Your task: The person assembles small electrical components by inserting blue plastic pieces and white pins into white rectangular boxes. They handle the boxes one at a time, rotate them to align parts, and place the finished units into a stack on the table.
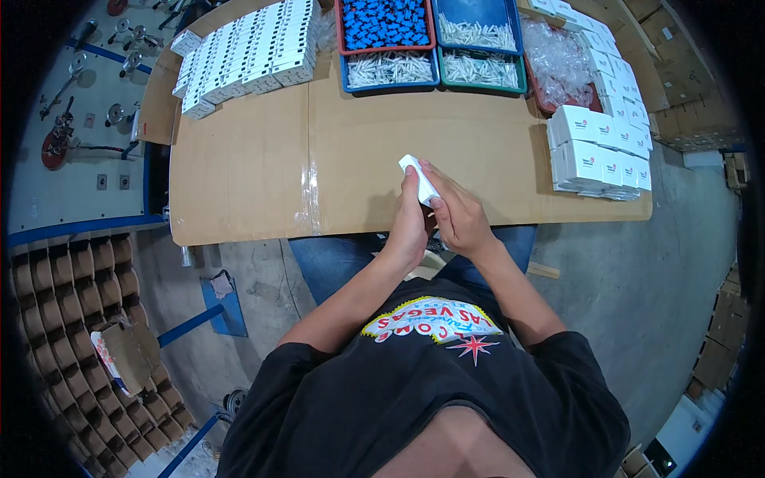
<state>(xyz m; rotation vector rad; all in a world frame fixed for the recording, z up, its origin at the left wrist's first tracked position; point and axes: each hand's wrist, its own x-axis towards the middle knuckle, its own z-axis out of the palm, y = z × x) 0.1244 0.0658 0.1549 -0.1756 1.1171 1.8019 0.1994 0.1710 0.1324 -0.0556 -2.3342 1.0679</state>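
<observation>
Currently both my hands are on one narrow white box, held just over the near edge of the cardboard-covered surface [239, 175]. White box [419, 182]: tilted, far end toward 11 o'clock. Left hand [409, 221]: thumb pressed along the box's left side, other fingers mostly hidden. Right hand [460, 221]: thumb at the near end, fingers lying along the right side; the two hands clasp the box between them.

Bearings from my hands. At 10 to 11 o'clock, close-packed rows of white boxes with dark marks [247, 56]. At 12, a red tray [339, 28] of blue pieces [386, 24], a blue tray [390, 90] of white sticks [390, 68] just nearer me. Toward 1, another blue tray [478, 9] and a green-rimmed tray [484, 91], both with similar sticks. At 2, clear plastic bags [558, 60] heaped in a reddish tray [542, 97], with stacked white cartons [594, 155] just nearer me. Off the surface at 8 o'clock, a brown divider grid [72, 319].
</observation>
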